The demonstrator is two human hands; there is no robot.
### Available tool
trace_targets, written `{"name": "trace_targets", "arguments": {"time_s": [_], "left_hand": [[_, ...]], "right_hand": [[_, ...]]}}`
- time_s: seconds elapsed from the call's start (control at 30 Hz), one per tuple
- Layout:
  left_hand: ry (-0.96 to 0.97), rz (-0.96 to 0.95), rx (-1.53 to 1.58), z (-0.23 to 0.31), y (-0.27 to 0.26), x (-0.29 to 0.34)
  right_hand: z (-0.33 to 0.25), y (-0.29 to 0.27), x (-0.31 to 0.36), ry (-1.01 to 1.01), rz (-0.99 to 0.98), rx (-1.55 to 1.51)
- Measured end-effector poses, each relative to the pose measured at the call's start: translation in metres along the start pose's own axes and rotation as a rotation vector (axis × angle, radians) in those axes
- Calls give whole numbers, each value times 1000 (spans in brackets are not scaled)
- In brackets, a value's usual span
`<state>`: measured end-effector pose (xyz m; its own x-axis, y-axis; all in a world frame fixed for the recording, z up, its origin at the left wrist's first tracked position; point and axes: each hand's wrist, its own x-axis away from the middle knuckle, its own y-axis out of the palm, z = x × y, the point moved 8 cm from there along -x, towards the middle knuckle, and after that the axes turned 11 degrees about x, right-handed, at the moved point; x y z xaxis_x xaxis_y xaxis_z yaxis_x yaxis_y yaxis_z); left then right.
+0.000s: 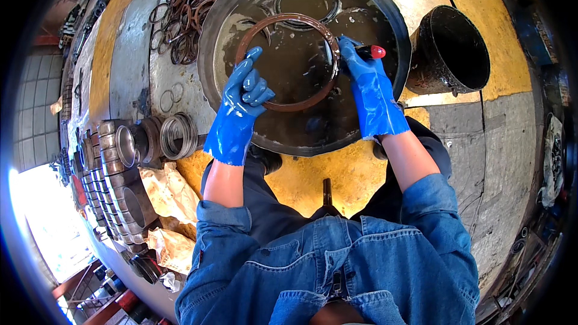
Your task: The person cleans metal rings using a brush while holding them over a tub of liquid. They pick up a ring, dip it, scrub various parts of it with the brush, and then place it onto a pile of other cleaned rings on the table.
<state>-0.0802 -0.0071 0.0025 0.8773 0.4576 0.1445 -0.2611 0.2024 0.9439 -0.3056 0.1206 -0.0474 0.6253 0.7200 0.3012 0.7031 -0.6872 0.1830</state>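
A large reddish-brown ring (301,106) is held up over a wide round pan (212,78) of murky dark liquid. My left hand (245,87), in a wet blue rubber glove, grips the ring's left side with curled fingers. Gloved the same way, my right hand (363,75) is closed at the ring's right side, around a black-handled tool with a red end (377,52). The tool's working end is mostly hidden by the glove and ring. More rings (306,1) lie partly sunk in the liquid at the pan's far side.
A tangled heap of brown rings (201,3) lies left of the pan, with thin rings (170,97) nearer. A dark bucket (453,48) stands to the right. Stacked metal cylinders (114,162), silvery rings (179,135) and brown paper (171,191) are at near left.
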Motion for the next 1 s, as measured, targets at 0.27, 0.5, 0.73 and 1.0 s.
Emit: {"name": "trace_targets", "arguments": {"time_s": [0.27, 0.5, 0.73, 1.0], "left_hand": [[189, 399, -926, -3, -2, -7], [-52, 537, -1167, -25, -20, 7], [-42, 386, -940, -17, 20, 11], [520, 337, -746, 129, 98, -62]], "right_hand": [[-2, -34, -7, -6, 128, 188], [-15, -50, 0, 14, 139, 163], [-28, -57, -6, 0, 142, 136], [-35, -70, -7, 6, 148, 152]]}}
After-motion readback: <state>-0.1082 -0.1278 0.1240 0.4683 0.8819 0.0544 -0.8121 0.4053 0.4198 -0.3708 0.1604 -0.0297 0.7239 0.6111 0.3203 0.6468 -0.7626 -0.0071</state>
